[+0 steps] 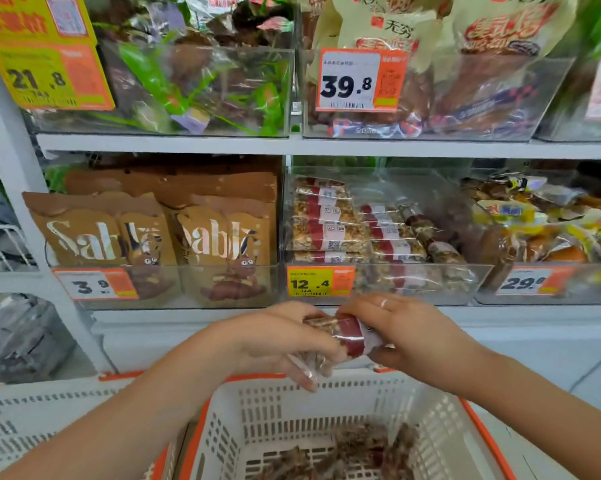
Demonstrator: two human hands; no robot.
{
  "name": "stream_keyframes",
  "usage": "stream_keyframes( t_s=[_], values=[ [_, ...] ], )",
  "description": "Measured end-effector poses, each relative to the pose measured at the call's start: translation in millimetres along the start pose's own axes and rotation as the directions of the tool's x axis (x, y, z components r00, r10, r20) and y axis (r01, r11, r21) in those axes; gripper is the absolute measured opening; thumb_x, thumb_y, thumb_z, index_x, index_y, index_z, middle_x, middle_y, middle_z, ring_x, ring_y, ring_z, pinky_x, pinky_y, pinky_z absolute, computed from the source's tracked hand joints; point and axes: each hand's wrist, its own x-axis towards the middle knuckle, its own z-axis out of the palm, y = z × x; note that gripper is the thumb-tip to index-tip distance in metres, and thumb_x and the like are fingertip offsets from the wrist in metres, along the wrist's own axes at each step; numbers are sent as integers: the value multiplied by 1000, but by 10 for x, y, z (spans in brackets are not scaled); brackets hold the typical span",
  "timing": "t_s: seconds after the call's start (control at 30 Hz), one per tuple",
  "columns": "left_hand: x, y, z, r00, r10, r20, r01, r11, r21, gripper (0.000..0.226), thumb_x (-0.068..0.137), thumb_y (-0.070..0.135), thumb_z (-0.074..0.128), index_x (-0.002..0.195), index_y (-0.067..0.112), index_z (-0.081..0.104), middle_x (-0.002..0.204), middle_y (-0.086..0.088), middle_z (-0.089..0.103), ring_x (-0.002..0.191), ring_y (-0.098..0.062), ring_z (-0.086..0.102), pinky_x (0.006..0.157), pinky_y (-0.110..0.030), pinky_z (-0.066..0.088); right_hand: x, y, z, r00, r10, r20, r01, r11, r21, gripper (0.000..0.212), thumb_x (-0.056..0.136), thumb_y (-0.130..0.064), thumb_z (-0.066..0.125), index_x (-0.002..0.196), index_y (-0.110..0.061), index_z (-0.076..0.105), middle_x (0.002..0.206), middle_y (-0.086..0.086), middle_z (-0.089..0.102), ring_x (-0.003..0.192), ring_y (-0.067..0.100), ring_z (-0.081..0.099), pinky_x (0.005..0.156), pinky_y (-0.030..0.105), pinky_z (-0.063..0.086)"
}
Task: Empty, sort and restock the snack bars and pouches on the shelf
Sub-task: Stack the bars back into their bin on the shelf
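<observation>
At the top centre of the frame we see an orange price tag marked 39.8 [360, 80], and at upper left a yellow one marked 21.8 [51, 77]. At far left we make out a white wire rack [1, 245].

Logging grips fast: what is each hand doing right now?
Left hand: grip closed on the snack bar.
Right hand: grip closed on the same snack bar.

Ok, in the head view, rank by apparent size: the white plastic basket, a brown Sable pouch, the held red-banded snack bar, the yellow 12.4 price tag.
1. White plastic basket, though nearest the camera.
2. Brown Sable pouch.
3. Red-banded snack bar and yellow 12.4 price tag: look alike; bar partly hidden.
</observation>
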Motion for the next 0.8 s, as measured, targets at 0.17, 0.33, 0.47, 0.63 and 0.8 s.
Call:
stream_keyframes(
  t_s=[0.17, 0.33, 0.47, 0.63, 0.8],
  values=[
    [181, 267, -70, 998, 57, -11, -57, 998, -34, 43, 75, 37, 75, 113, 22, 61, 108, -1, 70, 101, -19, 67, 84, -41, 57, -43, 380, -363, 989, 136, 55, -135, 991, -28, 63, 60, -24, 78, 117, -27, 54, 97, -5, 66, 87, 14, 60, 67, 28, 51],
    [310, 111, -497, 924, 167, -344, 53, 835, 547, 45, 75, 64, 63, 104, 30, 61, 107, 16, 60, 96, -3, 58, 85, -29, 52, 1, 1138, -833, 875, 483, 31, -483, 875, -30, 48, 64, -14, 85, 107, -17, 63, 85, 0, 61, 76, 23, 57, 66, 33, 44],
    [482, -77, -612, 855, 311, -416, 203, 538, 818, 16, 87, 46, 59, 96, 33, 63, 97, 14, 66, 88, -8, 62, 79, -34, 54, 385, 1717, -761, 828, 558, 56, -558, 829, -23, 42, 69, -19, 83, 105, -12, 62, 95, 13, 67, 82, 29, 59, 68, 32, 41],
    [631, 31, -660, 829, 281, -484, 351, 413, 840, 52, 88, 65, 43, 79, 22, 70, 62, 1, 64, 56, -10, 59, 43, -22, 42, 1144, 2300, -419, 832, 542, 118, -542, 840, -31, 69, 82, -27, 72, 141, -11, 41, 140, 12, 48, 128, 30, 43, 103, 32, 33],
    [697, 63, -696, 833, 236, -500, 402, 364, 840, 59, 89, 66, 37, 69, 16, 60, 57, -2, 57, 55, -11, 56, 50, -23, 45, 1677, 2657, -57, 797, 538, 274, -556, 831, -16, 48, 83, -13, 68, 126, -10, 47, 118, -2, 49, 117, 20, 45, 106, 34, 32]
  ],
)
